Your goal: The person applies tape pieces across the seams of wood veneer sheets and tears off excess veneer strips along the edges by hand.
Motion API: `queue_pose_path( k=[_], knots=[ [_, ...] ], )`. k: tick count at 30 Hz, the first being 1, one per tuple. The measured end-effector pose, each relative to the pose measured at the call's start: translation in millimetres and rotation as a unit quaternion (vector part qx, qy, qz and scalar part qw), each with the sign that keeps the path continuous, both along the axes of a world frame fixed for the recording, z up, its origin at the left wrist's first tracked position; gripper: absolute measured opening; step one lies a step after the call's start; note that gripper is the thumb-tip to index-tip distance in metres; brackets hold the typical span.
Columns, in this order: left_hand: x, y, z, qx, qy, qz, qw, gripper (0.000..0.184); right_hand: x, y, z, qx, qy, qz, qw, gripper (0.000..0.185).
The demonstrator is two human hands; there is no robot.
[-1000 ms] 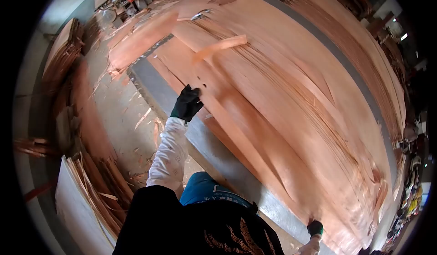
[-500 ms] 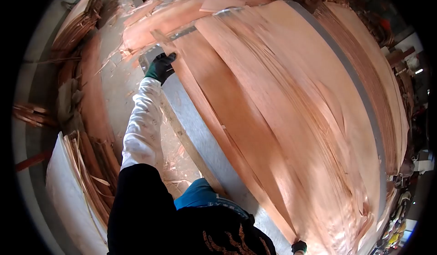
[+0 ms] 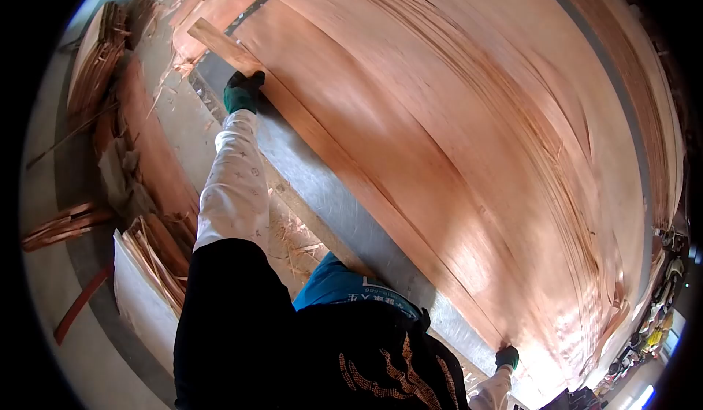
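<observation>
My left hand, in a dark and green glove, is closed on the near edge of a long, narrow wood veneer strip. The strip's far end juts out beyond that hand. Down at the lower right, my right hand, gloved as well, is at the strip's other end; its fingers are small and partly hidden, and they look closed on the edge. Beside and under the strip lie broad, wavy veneer sheets. A grey metal tabletop shows between the strip and my body.
A wooden rail edges the near side of the table. To the left, veneer stacks and a bundle of upright sheets stand by the floor scraps. Another thick veneer stack lies beyond a grey strip at the right.
My view has shifted, and the sheets appear farther up and right. The strip's far end now angles out more visibly past my left hand. More of my right hand and sleeve shows.
</observation>
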State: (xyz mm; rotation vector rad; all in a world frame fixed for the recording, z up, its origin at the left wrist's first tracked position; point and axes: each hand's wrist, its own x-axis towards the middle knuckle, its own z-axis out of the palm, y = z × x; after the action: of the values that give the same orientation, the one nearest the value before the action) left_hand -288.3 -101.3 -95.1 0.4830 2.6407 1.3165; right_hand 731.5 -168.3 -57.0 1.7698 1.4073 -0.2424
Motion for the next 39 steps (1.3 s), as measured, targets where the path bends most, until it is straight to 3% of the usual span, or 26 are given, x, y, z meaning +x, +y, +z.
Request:
queue_pose_path(
  k=[1, 4, 5, 9, 13, 17, 23, 25, 27, 29, 30, 31, 33, 34, 35, 36, 39],
  knots=[
    [-2, 3, -1, 0.033, -0.013, -0.009, 0.999, 0.049, -1, 1, -1, 0.0, 0.004, -0.003, 1.0, 0.036],
    [-21, 5, -15, -0.134, 0.213, -0.05, 0.966, 0.047, -5, 9, -14, 0.003, 0.012, 0.0, 1.0, 0.033],
    [-14, 4, -2, -0.221, 0.117, -0.039, 0.967, 0.078, -4, 10, -17, 0.0, 0.014, 0.0, 1.0, 0.032],
    [6, 11, 10, -0.339, 0.168, 0.091, 0.921, 0.086, -17, 22, -35, 0.004, 0.022, -0.004, 1.0, 0.029],
    [17, 15, 20, -0.345, 0.174, 0.174, 0.906, 0.095, -34, 35, -46, 0.017, 0.024, -0.007, 1.0, 0.028],
    [17, -6, 38, -0.221, 0.071, 0.178, 0.956, 0.106, -48, 39, -47, 0.054, 0.042, -0.014, 0.998, 0.029],
    [16, -132, 18, -0.16, 0.156, 0.157, 0.962, 0.081, -37, 10, -41, 0.154, 0.1, -0.041, 0.982, 0.034],
    [21, -195, 7, -0.181, 0.126, 0.184, 0.958, 0.079, -16, -12, -37, 0.21, 0.132, -0.065, 0.967, 0.036],
    [0, -284, -44, -0.203, 0.089, 0.18, 0.958, 0.075, 8, -37, -35, 0.288, 0.181, -0.104, 0.935, 0.038],
    [12, -365, -51, -0.301, -0.011, 0.196, 0.933, 0.072, 23, -66, -28, 0.382, 0.245, -0.145, 0.879, 0.041],
    [-5, -419, -68, -0.334, -0.155, 0.128, 0.921, 0.067, 28, -79, -25, 0.427, 0.28, -0.16, 0.845, 0.042],
    [1, -457, -73, -0.37, -0.203, 0.084, 0.902, 0.064, 29, -90, -25, 0.474, 0.313, -0.166, 0.806, 0.044],
    [33, -517, -74, -0.438, -0.16, -0.015, 0.884, 0.057, 5, -108, -22, 0.54, 0.357, -0.131, 0.751, 0.047],
    [49, -545, -83, -0.461, -0.135, -0.068, 0.874, 0.054, -55, -109, 18, 0.55, 0.368, -0.133, 0.738, 0.048],
    [66, -559, -87, -0.473, -0.127, -0.107, 0.865, 0.051, -66, -110, 16, 0.541, 0.311, -0.015, 0.781, 0.05],
    [81, -573, -86, -0.486, -0.127, -0.132, 0.855, 0.048, -100, -115, 21, 0.539, 0.317, 0.003, 0.78, 0.053],
    [120, -596, -83, -0.503, -0.132, -0.177, 0.836, 0.039, -155, -118, 12, 0.453, 0.261, 0.091, 0.848, 0.065]
  ],
)
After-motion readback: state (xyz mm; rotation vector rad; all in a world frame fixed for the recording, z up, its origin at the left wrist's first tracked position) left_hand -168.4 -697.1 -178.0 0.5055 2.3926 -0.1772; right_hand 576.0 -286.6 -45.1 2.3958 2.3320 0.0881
